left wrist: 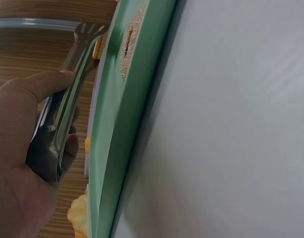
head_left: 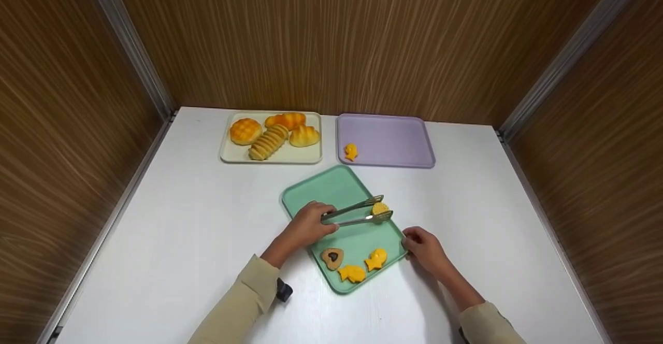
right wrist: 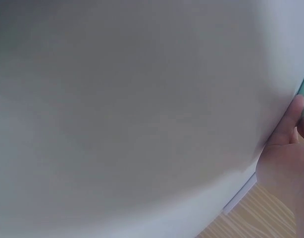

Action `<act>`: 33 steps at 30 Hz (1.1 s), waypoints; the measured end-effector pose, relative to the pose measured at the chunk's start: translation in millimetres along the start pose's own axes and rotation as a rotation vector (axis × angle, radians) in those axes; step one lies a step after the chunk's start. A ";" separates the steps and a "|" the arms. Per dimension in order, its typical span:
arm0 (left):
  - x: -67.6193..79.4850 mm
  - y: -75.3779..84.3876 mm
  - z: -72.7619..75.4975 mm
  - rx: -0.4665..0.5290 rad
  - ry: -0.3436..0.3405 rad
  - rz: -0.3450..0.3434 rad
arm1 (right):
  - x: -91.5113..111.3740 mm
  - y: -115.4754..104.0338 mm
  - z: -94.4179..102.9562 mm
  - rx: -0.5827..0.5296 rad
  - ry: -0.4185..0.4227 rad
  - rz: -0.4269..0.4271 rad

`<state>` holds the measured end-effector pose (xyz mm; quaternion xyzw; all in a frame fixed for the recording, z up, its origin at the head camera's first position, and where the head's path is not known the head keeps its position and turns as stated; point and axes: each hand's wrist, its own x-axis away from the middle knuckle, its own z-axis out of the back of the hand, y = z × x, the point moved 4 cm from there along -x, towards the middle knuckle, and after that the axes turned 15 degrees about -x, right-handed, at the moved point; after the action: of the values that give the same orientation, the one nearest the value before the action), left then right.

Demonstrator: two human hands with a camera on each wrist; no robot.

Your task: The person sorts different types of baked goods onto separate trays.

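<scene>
My left hand [head_left: 310, 224] grips metal tongs [head_left: 357, 208], which reach over the green tray [head_left: 321, 186]. Between the tong tips sits a round yellow biscuit [head_left: 380, 208], near the tray's right edge. In the left wrist view the thumb of my left hand [left wrist: 23, 129] presses one arm of the tongs [left wrist: 58, 109]. My right hand [head_left: 426, 248] pinches the right corner of the green tray, also seen at the edge of the right wrist view. At the tray's near end lie a heart-shaped biscuit [head_left: 332, 258] with a dark centre and two yellow fish-shaped pieces [head_left: 353, 273].
Behind the green tray, a cream tray [head_left: 228, 153] holds several breads [head_left: 269, 142]. Beside it, a purple tray [head_left: 393, 139] carries one yellow fish-shaped piece [head_left: 351, 152]. Wood-grain panels [head_left: 331, 38] wall the white table [head_left: 207, 204] at the back and sides.
</scene>
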<state>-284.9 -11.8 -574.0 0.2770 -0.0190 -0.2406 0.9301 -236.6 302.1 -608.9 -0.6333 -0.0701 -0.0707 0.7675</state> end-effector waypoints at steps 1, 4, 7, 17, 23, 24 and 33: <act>-2.0 0.0 0.7 0.003 0.010 0.008 | 0.2 -0.2 0.5 0.009 0.000 0.001; -8.8 0.1 3.2 0.009 0.043 0.025 | 1.0 -0.4 2.0 0.027 0.002 -0.002; -17.1 -0.7 5.7 0.010 0.075 0.050 | 1.5 -0.5 2.7 0.014 -0.003 -0.004; -46.5 -8.2 10.5 0.057 0.164 0.123 | 0.9 -2.1 3.3 0.024 -0.003 -0.012; -64.3 -9.3 9.7 0.051 0.205 0.159 | 2.0 -4.9 2.6 0.015 -0.012 -0.024; -67.1 -10.0 8.9 0.044 0.213 0.168 | 1.9 -4.7 2.2 0.013 -0.013 -0.028; -91.3 -14.8 0.5 0.021 0.275 0.227 | 0.9 -3.7 0.9 0.035 -0.012 -0.034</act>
<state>-372.1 18.9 -572.4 0.3130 0.0749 -0.0936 0.9422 -236.5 302.2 -605.0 -0.6188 -0.0867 -0.0789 0.7768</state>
